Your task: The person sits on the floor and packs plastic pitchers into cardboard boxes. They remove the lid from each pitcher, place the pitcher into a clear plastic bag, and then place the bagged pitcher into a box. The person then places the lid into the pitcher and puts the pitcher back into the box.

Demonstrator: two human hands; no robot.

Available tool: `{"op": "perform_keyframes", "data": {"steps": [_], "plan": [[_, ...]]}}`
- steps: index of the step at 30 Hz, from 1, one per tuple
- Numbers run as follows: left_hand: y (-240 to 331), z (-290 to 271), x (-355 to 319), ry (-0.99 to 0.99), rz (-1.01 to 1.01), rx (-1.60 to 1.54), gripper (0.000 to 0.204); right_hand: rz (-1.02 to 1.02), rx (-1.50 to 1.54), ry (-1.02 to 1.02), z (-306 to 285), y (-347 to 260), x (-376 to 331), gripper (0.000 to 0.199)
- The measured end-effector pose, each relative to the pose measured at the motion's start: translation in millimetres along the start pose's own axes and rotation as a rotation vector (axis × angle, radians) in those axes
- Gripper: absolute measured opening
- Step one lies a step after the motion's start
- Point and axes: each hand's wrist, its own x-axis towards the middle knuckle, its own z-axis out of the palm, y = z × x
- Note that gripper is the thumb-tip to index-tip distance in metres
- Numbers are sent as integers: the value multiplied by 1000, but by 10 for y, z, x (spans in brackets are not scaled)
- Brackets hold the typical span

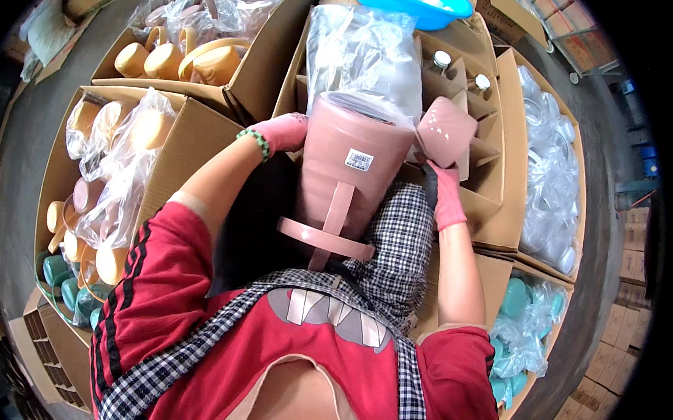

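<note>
A large pink jug-like vessel rests upright against my lap, with a barcode sticker on its side and a handle and ring lower down. Clear plastic film covers its top. My left hand, in a pink glove, grips the vessel's left side; its fingertips are hidden. On the other side, my right hand, in a pink glove with a dark palm, is closed under a glossy pink rounded-square piece. That piece is held just right of the vessel's rim, above the divided carton.
Silver-capped bottles stand in the carton, with a plastic bag at its left. A blue basin holds white items. Cartons at the left hold yellow lids; at the right are clear-wrapped items and green pieces.
</note>
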Motion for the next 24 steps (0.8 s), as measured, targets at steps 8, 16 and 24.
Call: {"op": "perform_keyframes", "data": {"steps": [8, 16, 24], "plan": [[709, -434, -434, 375, -88, -355, 21, -70, -334, -22, -98, -244, -559, 31], [1026, -504, -560, 597, -176, -931, 25, -339, -540, 19, -499, 69, -605, 35], [1046, -587, -520, 646, 7, -478, 16, -189, -316, -93, -41, -333, -748, 25]]}}
